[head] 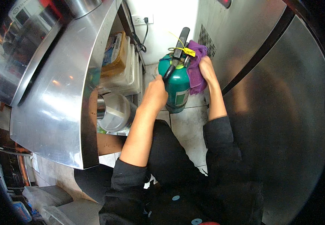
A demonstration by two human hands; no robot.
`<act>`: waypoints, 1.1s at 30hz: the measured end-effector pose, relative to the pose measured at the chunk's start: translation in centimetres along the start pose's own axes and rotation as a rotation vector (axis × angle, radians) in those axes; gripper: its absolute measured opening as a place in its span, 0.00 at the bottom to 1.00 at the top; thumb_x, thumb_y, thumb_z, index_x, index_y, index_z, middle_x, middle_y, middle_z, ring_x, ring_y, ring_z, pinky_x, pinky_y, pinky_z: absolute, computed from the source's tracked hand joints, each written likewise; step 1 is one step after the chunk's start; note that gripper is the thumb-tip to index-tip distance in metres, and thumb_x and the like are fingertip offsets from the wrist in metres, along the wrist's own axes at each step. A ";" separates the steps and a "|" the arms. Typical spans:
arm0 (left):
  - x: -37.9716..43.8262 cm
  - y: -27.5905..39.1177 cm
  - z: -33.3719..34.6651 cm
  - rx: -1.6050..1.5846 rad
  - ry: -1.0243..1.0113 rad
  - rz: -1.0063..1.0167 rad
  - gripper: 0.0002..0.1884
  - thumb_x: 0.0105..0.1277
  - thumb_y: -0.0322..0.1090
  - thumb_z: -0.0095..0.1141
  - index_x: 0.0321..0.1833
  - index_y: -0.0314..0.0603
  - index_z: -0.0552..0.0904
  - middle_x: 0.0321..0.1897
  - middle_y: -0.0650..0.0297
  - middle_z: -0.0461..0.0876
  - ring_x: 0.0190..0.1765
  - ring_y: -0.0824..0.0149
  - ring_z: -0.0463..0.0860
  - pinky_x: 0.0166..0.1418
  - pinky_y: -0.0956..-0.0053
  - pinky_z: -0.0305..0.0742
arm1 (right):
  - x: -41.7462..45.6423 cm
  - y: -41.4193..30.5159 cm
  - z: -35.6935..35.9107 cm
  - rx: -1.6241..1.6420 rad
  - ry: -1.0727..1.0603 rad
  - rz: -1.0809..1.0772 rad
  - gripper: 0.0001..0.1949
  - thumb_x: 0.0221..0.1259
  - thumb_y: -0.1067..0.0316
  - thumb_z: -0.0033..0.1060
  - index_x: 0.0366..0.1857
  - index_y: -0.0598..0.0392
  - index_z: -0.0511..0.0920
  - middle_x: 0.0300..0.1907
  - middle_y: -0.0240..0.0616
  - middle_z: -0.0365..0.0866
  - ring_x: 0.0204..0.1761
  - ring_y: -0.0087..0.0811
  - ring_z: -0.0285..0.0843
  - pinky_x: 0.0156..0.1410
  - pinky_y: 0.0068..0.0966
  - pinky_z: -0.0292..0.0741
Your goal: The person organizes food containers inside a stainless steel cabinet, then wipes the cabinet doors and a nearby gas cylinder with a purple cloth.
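Note:
A green fire extinguisher [176, 84] stands upright on the tiled floor, close to the white wall. It has a black lever handle [182, 39], a yellow tag [188, 51] and a label on its side. My left hand [155, 92] is closed around the extinguisher's black hose [169, 72]. In my right hand [206, 69] is a purple cloth [196, 76], pressed against the right side of the extinguisher near its neck. The fingers of my right hand are partly hidden by the cloth.
A stainless steel table [58, 92] borders the left, with stacked plastic containers [131, 70] and a clear jar [114, 112] beneath. Stainless steel doors [280, 112] with a vent grille [207, 42] flank the right. A power cord [146, 31] hangs from a wall outlet [137, 19].

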State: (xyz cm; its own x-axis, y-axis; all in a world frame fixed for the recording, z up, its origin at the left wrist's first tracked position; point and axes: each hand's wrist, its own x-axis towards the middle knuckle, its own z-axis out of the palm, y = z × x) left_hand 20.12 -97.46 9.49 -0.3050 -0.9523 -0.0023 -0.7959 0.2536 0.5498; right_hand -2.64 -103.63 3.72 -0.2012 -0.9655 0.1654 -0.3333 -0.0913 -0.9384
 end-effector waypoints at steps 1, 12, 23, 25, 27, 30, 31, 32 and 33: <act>-0.1 0.2 0.1 0.027 -0.025 -0.056 0.13 0.55 0.19 0.48 0.43 0.25 0.69 0.39 0.34 0.77 0.47 0.39 0.78 0.51 0.54 0.73 | 1.4 0.2 0.2 -0.019 -0.140 0.073 0.17 0.64 0.57 0.44 0.41 0.62 0.76 0.41 0.33 0.79 0.43 0.26 0.72 0.51 0.25 0.69; -0.5 0.8 -0.2 0.100 -0.121 -0.113 0.17 0.52 0.16 0.43 0.46 0.18 0.64 0.37 0.29 0.75 0.46 0.37 0.77 0.50 0.53 0.72 | -10.0 9.1 13.7 -0.015 0.807 -0.168 0.25 0.68 0.61 0.32 0.62 0.69 0.59 0.65 0.60 0.57 0.67 0.54 0.53 0.72 0.39 0.48; -0.2 0.5 0.0 0.125 -0.086 -0.104 0.16 0.51 0.16 0.45 0.44 0.20 0.66 0.38 0.30 0.76 0.46 0.36 0.77 0.52 0.53 0.72 | -11.9 10.7 16.5 0.776 0.599 0.164 0.20 0.68 0.55 0.35 0.53 0.58 0.67 0.52 0.41 0.69 0.55 0.37 0.66 0.62 0.33 0.62; -0.6 0.3 -0.1 0.112 -0.102 -0.090 0.16 0.51 0.17 0.46 0.44 0.20 0.66 0.38 0.30 0.76 0.46 0.37 0.77 0.52 0.53 0.72 | -12.2 7.3 15.1 0.335 0.534 0.221 0.18 0.65 0.62 0.41 0.54 0.61 0.69 0.55 0.53 0.69 0.58 0.46 0.65 0.62 0.40 0.62; -0.6 0.5 0.2 0.127 -0.088 -0.072 0.15 0.51 0.18 0.47 0.43 0.20 0.67 0.36 0.30 0.77 0.45 0.37 0.77 0.50 0.53 0.73 | -12.1 5.8 15.0 -0.023 0.545 0.016 0.17 0.61 0.63 0.44 0.51 0.62 0.70 0.53 0.57 0.69 0.55 0.50 0.65 0.60 0.43 0.62; -1.0 0.7 0.5 0.128 -0.057 -0.005 0.13 0.51 0.18 0.48 0.40 0.21 0.68 0.32 0.32 0.77 0.42 0.38 0.79 0.47 0.53 0.74 | -12.8 7.8 14.4 -0.448 0.217 -0.035 0.18 0.56 0.65 0.49 0.49 0.63 0.71 0.51 0.59 0.70 0.54 0.53 0.65 0.59 0.45 0.61; -0.5 1.1 0.7 0.129 -0.061 0.012 0.13 0.51 0.19 0.49 0.40 0.21 0.68 0.32 0.33 0.78 0.42 0.39 0.79 0.47 0.53 0.74 | -12.3 9.3 14.2 -0.562 0.071 -0.019 0.19 0.54 0.65 0.51 0.49 0.64 0.71 0.51 0.59 0.70 0.54 0.54 0.64 0.59 0.45 0.61; 0.0 1.9 1.3 0.134 -0.075 0.043 0.13 0.51 0.19 0.50 0.39 0.21 0.68 0.31 0.34 0.78 0.41 0.39 0.79 0.46 0.54 0.75 | -12.4 11.9 14.9 -0.499 0.457 -0.258 0.10 0.61 0.68 0.47 0.43 0.59 0.72 0.32 0.41 0.75 0.42 0.39 0.73 0.48 0.39 0.67; 0.1 1.4 1.6 0.139 -0.074 0.042 0.12 0.51 0.20 0.50 0.39 0.21 0.69 0.30 0.34 0.78 0.40 0.39 0.80 0.45 0.54 0.75 | -12.5 11.7 15.6 -0.456 0.554 -0.263 0.11 0.62 0.68 0.45 0.45 0.60 0.72 0.33 0.41 0.75 0.42 0.38 0.72 0.49 0.37 0.68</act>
State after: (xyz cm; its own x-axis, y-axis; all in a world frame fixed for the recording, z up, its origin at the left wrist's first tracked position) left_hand 18.13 -96.94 8.96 -0.3732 -0.9266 -0.0464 -0.8449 0.3188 0.4295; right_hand 10.39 -96.42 -14.05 -0.4552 -0.6514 0.6070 -0.7574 -0.0752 -0.6486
